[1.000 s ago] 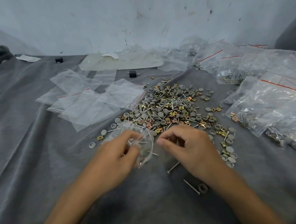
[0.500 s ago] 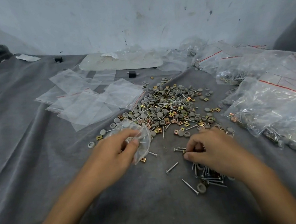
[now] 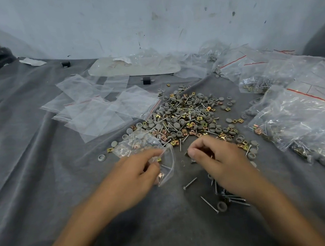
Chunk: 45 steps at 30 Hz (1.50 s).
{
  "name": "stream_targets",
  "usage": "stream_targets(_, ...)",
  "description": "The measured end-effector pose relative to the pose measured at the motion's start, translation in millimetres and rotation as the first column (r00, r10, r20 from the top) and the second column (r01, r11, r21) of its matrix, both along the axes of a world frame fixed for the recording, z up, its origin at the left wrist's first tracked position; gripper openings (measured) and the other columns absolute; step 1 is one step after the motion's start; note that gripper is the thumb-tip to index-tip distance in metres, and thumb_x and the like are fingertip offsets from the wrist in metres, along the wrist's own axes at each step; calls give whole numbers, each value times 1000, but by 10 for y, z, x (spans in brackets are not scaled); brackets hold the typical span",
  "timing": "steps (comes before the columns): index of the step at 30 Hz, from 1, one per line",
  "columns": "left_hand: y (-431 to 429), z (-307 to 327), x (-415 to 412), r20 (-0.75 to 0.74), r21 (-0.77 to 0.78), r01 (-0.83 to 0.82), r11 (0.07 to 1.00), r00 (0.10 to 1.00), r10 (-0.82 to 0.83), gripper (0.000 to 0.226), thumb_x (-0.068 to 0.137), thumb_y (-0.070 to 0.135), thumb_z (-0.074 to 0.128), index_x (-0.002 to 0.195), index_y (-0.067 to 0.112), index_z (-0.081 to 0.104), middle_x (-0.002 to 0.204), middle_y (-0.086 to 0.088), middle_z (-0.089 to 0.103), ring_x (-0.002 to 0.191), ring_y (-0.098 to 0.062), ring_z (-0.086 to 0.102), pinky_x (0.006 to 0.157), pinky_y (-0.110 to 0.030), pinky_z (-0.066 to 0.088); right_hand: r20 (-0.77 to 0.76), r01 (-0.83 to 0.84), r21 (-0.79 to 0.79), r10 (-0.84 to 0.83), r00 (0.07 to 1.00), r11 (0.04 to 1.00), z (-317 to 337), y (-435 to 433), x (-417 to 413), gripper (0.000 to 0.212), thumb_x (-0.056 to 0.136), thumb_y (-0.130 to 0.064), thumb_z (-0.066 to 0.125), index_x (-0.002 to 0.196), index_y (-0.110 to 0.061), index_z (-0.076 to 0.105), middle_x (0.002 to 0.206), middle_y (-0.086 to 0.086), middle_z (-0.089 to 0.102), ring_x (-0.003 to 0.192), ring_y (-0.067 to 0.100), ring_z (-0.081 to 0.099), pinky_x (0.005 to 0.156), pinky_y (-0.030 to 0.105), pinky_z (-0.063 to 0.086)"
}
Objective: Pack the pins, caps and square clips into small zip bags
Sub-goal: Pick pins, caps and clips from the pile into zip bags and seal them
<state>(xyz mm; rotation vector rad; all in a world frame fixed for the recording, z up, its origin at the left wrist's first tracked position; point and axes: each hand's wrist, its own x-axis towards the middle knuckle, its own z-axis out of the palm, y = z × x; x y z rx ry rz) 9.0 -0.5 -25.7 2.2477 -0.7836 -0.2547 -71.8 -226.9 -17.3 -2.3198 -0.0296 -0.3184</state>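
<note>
**Loading one bag, right hand near its mouth**

The worktop (image 3: 42,175), under its grey cloth, carried everything around one landmark: the loose pile (image 3: 187,120) of pins, grey caps and brass square clips at its middle. Right of the pile lay the filled bags (image 3: 297,120), heaped and red-striped. Left of it, the empty zip bags (image 3: 97,117) lay flat and overlapping.

Both my hands sat just on the near side of the pile. The left hand (image 3: 135,177) gripped the small zip bag (image 3: 140,147) at its mouth, thumb and fingers pinching the film. The bag's body lay against the pile's near-left edge, with a few pins, clips and caps already inside. The right hand (image 3: 217,157) was at the pile's near-right edge, fingers curled in and thumb against forefinger. It was close to the bag's mouth but apart from it, and I could not tell whether it pinched a part. Nearer me than the pile, by the right wrist, lay a small cluster of pins (image 3: 225,196) with one grey cap (image 3: 222,206) beside it.

I judged the step to be loading this one bag, part way through its count. The next move called for the right hand to reach the mouth and release inside while the left held the lip apart. Slack film could fold shut and spill thin pins onto the cloth.
</note>
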Motion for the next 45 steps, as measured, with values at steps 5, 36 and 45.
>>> stream_targets(5,-3,36,-15,-46,-12,8,1000,999,-8,37,101,36,45,136,42,57,79,18,74,75,3,64,80,-30,54,0,-42,-3,42,999,999,-94,227,70,21,93,-52,56,86,-34,62,80,-14,62,75,6,57,60,18,41)
stream_targets(36,-23,27,-7,-91,-48,39,998,995,-44,43,93,37,35,131,43,56,79,15,74,78,-6,69,88,-42,55,-372,-202,-308,78,925,930,68,-319,-168,16,84,-40,78,94,-39,66,82,-13,58,83,-2,53,68,26,44)
stream_targets(45,5,15,10,-68,-32,45,998,997,-47,44,97,32,37,136,39,56,79,16,74,77,-5,68,88,-41,55,-96,203,-259,-234,967,944,61,-475,-41,7,95,-33,66,90,-38,65,84,-15,59,74,0,55,60,24,36)
